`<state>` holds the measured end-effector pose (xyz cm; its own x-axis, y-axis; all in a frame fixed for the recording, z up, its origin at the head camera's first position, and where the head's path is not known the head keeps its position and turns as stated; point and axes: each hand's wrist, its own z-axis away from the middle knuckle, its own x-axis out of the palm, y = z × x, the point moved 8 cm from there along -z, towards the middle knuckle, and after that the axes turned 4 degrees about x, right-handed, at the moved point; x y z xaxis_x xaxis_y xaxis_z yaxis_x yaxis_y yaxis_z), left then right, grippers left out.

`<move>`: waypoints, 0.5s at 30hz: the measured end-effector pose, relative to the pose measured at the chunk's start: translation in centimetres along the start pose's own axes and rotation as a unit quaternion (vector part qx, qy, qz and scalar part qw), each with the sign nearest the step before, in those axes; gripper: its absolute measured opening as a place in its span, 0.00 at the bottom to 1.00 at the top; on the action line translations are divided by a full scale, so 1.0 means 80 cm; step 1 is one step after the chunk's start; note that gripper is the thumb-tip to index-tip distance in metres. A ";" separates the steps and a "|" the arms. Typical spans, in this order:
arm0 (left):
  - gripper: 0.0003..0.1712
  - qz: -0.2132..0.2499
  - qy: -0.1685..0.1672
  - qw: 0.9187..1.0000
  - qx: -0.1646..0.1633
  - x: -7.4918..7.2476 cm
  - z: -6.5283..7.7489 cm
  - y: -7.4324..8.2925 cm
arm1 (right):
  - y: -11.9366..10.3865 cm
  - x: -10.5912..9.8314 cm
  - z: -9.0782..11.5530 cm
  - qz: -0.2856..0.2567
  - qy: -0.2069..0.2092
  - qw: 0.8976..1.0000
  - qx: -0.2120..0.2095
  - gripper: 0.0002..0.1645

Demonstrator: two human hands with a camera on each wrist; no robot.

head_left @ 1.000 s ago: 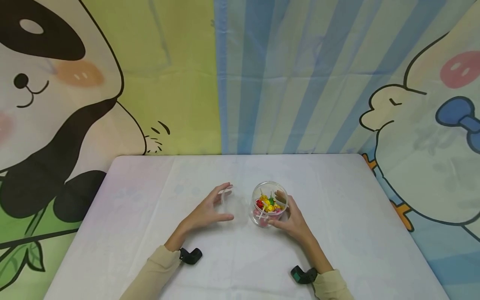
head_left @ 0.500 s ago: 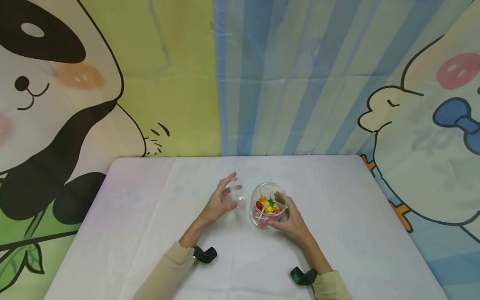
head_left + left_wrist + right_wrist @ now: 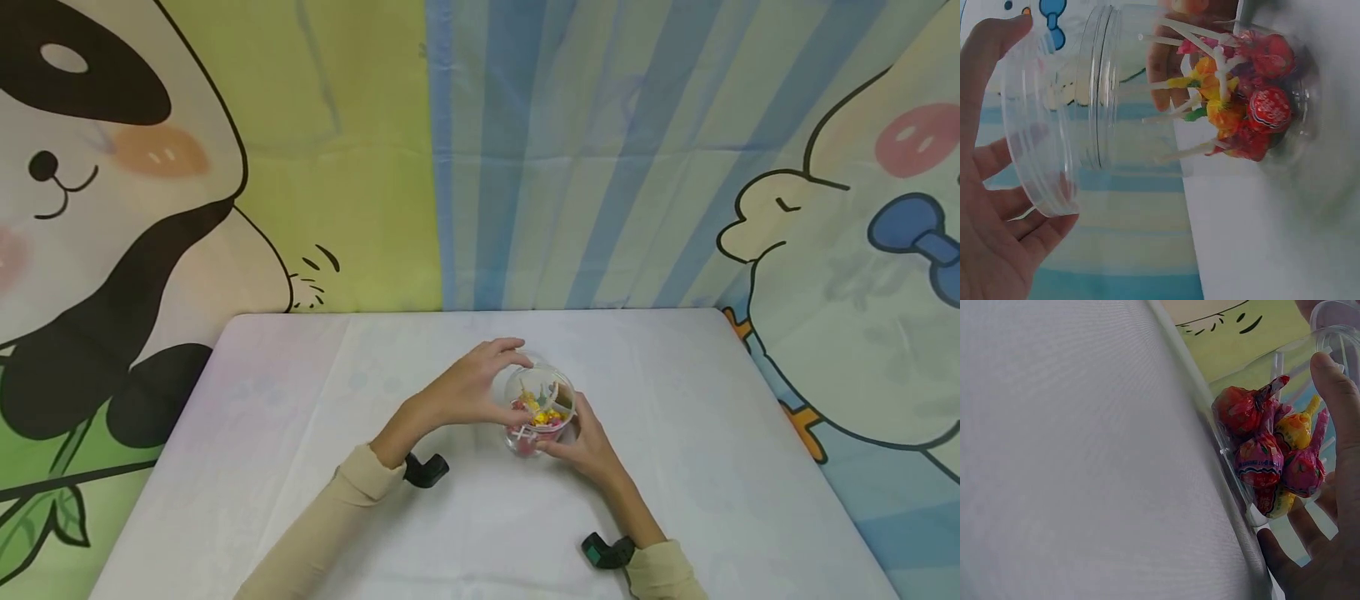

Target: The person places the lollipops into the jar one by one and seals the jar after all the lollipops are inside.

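A clear plastic jar stands on the table with several wrapped lollipops in it, red, yellow and pink, their white sticks upward. My right hand grips the jar's side, thumb in front and fingers behind. In my left hand is a clear round lid, held by its rim between thumb and fingers. The lid hovers tilted just over the jar's mouth; in the left wrist view a gap shows between them. In the right wrist view the lollipops sit low in the jar beside my right thumb.
The jar stands on a white-covered table. Behind it hangs a cartoon-printed curtain along the far table edge. Black wrist cameras sit on the left wrist and right wrist.
My left hand has moved rightward with the lid, from beside the jar to over its mouth. The right hand and the jar have stayed in place.
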<state>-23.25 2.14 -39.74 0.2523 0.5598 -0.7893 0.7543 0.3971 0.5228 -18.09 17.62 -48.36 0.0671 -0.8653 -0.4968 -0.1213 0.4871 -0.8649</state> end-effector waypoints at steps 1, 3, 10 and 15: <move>0.39 -0.021 -0.024 0.999 0.010 0.005 -0.006 0.006 | 0.001 0.000 0.000 -0.002 -0.001 1.000 0.003 0.49; 0.40 -0.054 -0.063 0.996 0.026 0.014 -0.017 0.016 | 0.003 0.000 0.001 -0.004 -0.003 1.000 0.008 0.50; 0.39 -0.087 -0.112 0.988 0.054 0.031 -0.029 0.033 | 0.028 0.004 -0.001 -0.007 -0.003 1.000 0.023 0.56; 0.41 -0.094 -0.104 0.989 0.054 0.031 -0.031 0.027 | 0.048 0.007 -0.007 0.001 0.006 1.000 0.015 0.56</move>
<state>-22.46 6.19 -39.77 0.2117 0.3175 -0.9243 0.8573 0.3938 0.3316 -19.08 18.95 -51.93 0.0546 -0.8661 -0.4970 -0.0915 0.4913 -0.8662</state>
